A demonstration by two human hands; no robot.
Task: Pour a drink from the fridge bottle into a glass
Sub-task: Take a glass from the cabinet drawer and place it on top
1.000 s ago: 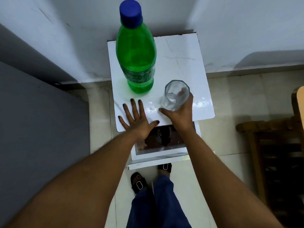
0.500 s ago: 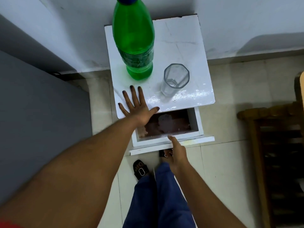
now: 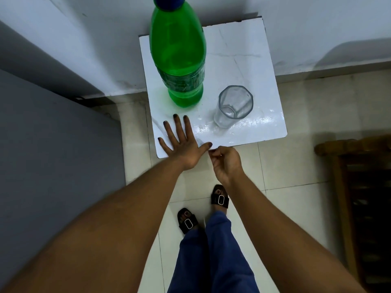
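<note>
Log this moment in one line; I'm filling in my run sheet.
bottle: upright on table, capped | glass: empty, free | left hand: flat on table | right hand: at front edge, curled | pour: not begun

No readable text; green bottle (image 3: 177,53) label band too blurred to read.

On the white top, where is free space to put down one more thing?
The widest bare patch on the white square tabletop is the back right, behind the clear empty glass and right of the green plastic bottle with blue cap. The front left is crowded: the left hand lies flat there.
</note>
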